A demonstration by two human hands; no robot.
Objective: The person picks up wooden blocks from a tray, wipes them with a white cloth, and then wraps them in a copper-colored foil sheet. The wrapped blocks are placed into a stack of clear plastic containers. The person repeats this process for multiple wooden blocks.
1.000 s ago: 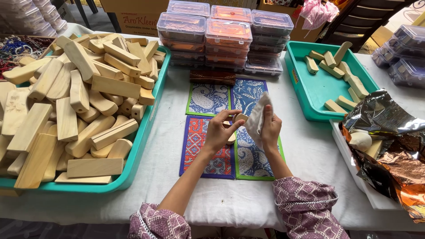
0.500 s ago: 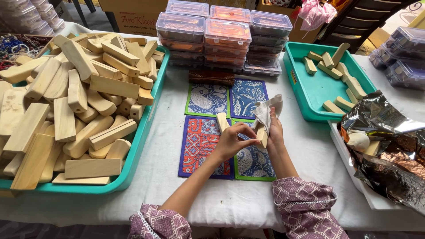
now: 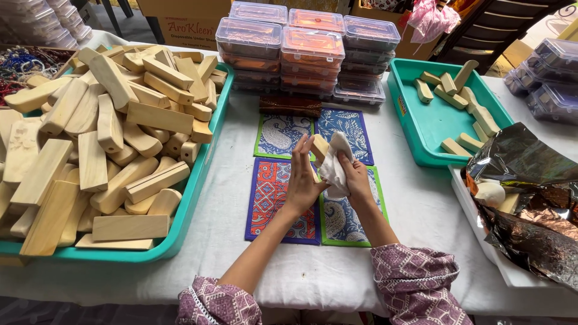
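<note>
you are working over a white table (image 3: pixel 421 210) with your hands meeting at the centre, above four patterned cloth mats (image 3: pixel 283 198). your left hand (image 3: pixel 304 180) is pressing flat, fingers straight, against a small wooden block (image 3: pixel 319 147), and your right hand (image 3: pixel 355 177) is clamping a white cloth (image 3: pixel 334 165) around that block's other side. so the block is sitting pinched between both hands, just above the mats.

the likely slip, as i judge it: the left palm is only pushing, not wrapping, so the block could be squirting out upward toward 12 o'clock if the cloth drags hard. the loose cloth tail could also be bunching and hiding the face you are rubbing.

at 9 o'clock a big teal tray (image 3: pixel 198 198) is holding a heaped pile of wooden blocks (image 3: pixel 102 138). at 2 o'clock a smaller teal tray (image 3: pixel 421 129) is holding only a few blocks (image 3: pixel 463 96), with much bare floor. at 12 o'clock stacked clear lidded boxes (image 3: pixel 307 48) are standing, contents unclear. at 3 o'clock a white tray (image 3: pixel 481 241) is carrying crumpled foil wrapping (image 3: pixel 524 198).
</note>
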